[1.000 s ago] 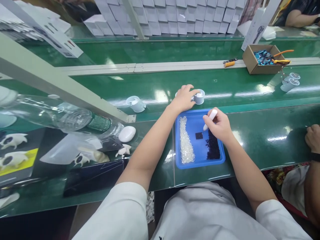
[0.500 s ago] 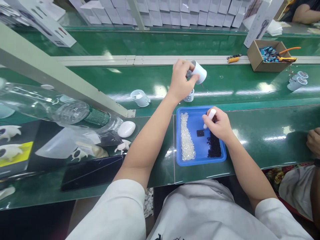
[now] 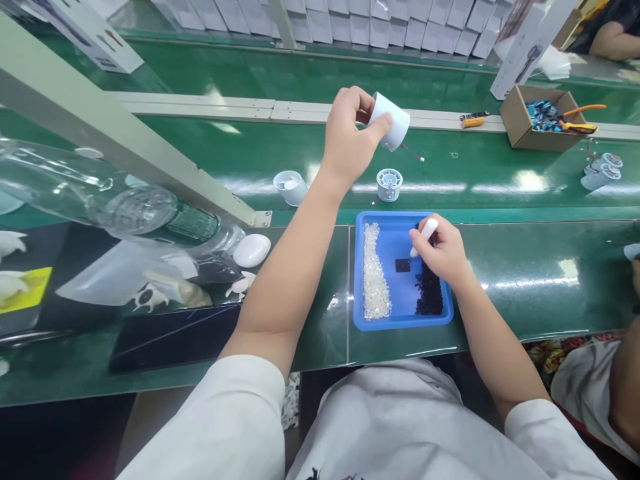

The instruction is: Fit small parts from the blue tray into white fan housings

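My left hand (image 3: 353, 130) grips a pale blue cylindrical housing (image 3: 393, 123), tilted on its side above the far bench, with a thin red wire and small plug dangling from it. Below it a similar round housing with a spoked top (image 3: 389, 185) stands on the green surface. My right hand (image 3: 443, 250) is closed around a white pen-like tool (image 3: 425, 235), its tip pointing down over a blue tray (image 3: 400, 300). Near the tip lies a small black square pad (image 3: 402, 265). Clear small pieces (image 3: 375, 280) line the tray's left side; black ones (image 3: 429, 293) fill the right.
Another pale cup-shaped housing (image 3: 291, 188) stands left of my forearm. A cardboard box (image 3: 520, 127) holds blue parts and orange-handled tools. A plastic bottle (image 3: 145, 213) lies by the metal post (image 3: 100, 100). At right, a co-worker's arm (image 3: 625, 387) shows at the edge.
My left hand has lifted the housing up and slightly left, so the spoked housing below now shows fully. My right hand stays over the tray with the pen-like tool.
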Tool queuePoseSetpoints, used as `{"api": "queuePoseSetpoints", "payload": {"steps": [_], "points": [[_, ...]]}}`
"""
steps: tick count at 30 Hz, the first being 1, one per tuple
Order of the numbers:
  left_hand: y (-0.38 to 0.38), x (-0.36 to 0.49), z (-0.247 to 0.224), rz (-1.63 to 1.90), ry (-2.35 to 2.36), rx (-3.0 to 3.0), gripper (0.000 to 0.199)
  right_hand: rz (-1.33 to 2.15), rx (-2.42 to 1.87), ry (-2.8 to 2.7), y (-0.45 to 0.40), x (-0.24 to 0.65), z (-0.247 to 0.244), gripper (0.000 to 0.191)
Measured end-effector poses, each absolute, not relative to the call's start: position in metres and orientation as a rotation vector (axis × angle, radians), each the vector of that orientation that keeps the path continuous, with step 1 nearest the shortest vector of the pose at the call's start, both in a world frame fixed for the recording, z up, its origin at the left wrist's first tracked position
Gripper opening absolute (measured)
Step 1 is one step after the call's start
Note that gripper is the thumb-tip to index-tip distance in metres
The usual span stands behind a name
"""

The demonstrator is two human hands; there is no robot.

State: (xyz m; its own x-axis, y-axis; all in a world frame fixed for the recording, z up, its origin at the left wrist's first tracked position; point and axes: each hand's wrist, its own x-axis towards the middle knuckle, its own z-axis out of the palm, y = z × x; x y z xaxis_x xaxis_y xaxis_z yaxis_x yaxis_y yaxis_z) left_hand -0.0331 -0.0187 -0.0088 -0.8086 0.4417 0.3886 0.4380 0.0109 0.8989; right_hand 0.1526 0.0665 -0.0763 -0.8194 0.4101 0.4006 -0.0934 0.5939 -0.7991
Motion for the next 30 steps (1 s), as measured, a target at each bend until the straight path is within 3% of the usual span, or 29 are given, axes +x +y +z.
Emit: {"api": "queuePoseSetpoints", "payload": {"steps": [16, 24, 30], "points": [[-0.016, -0.029, 0.0, 2.067, 2.048, 0.812, 0.032, 1.223, -0.139, -2.187, 0.069, 0.155, -0.073, 0.02], [-0.016, -0.031, -0.001, 2.187, 1.946, 0.836, 0.033, 1.248, -0.225, -2.308, 0.07, 0.157, -0.071, 0.034], [-0.017, -0.03, 0.001, 2.197, 1.97, 0.829, 0.034, 1.242, -0.233, -2.336, 0.069, 0.157, -0.072, 0.034]]}}
